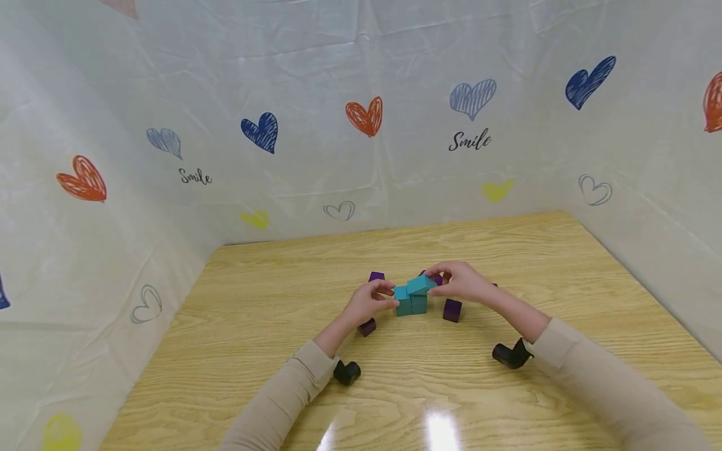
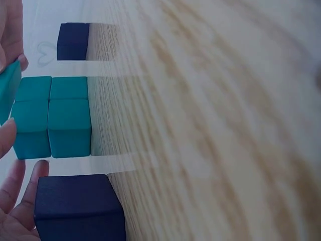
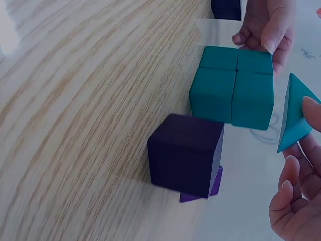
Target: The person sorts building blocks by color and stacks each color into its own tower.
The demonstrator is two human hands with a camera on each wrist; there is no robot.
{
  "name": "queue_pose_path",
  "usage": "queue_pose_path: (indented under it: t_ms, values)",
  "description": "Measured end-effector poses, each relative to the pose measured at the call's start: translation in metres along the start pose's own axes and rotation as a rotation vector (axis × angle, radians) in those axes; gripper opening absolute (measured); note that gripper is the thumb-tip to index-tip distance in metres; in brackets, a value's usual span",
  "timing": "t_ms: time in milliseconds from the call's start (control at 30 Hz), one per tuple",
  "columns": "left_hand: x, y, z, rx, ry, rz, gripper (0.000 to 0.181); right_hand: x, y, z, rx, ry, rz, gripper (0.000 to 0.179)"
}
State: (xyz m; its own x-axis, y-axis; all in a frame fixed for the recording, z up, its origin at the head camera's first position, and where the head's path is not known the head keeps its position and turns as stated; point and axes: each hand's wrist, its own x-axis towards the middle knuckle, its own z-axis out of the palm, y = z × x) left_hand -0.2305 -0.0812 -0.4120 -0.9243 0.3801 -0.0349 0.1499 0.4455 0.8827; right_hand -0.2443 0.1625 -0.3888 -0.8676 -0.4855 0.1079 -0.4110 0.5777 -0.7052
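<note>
Teal cubes point(image 1: 410, 305) stand together on the table, two wide and two high. My right hand point(image 1: 462, 282) pinches a teal triangular block point(image 1: 418, 285) between thumb and fingers. In the right wrist view this wedge point(image 3: 297, 113) hangs just above the cubes' top, tilted. My left hand point(image 1: 369, 303) is at the stack's left side, its thumb tip right at the upper cube's edge. Its fingers, loosely bent, lie near the same side in the left wrist view, partly hidden by a dark purple cube point(image 2: 80, 206) close to the camera.
Dark purple blocks lie around the stack: one cube point(image 1: 452, 311) to its right, one point(image 1: 366, 327) below my left hand, others point(image 1: 376, 276) behind. The wooden table point(image 1: 293, 269) meets a white heart-printed sheet point(image 1: 304, 188) at the back and sides. Black devices point(image 1: 512, 354) sit at both wrists.
</note>
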Motion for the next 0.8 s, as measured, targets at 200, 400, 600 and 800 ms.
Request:
queue_pose_path:
  t_ms: [200,400,600,800]
  values:
    - [0.009,-0.015,0.001,0.013,0.001,0.003,0.038,0.009,-0.005,0.01,0.014,-0.013,-0.013,0.04]
    - [0.009,-0.015,0.001,0.017,0.004,0.001,0.037,0.014,-0.006,0.016,0.026,-0.028,-0.036,0.038]
    - [0.01,-0.016,0.001,0.008,0.005,0.001,0.036,0.016,-0.007,0.018,0.033,-0.037,-0.041,0.036]
    - [0.01,-0.016,0.001,0.012,0.003,0.006,0.036,0.017,-0.007,0.019,0.015,-0.045,-0.047,0.038]
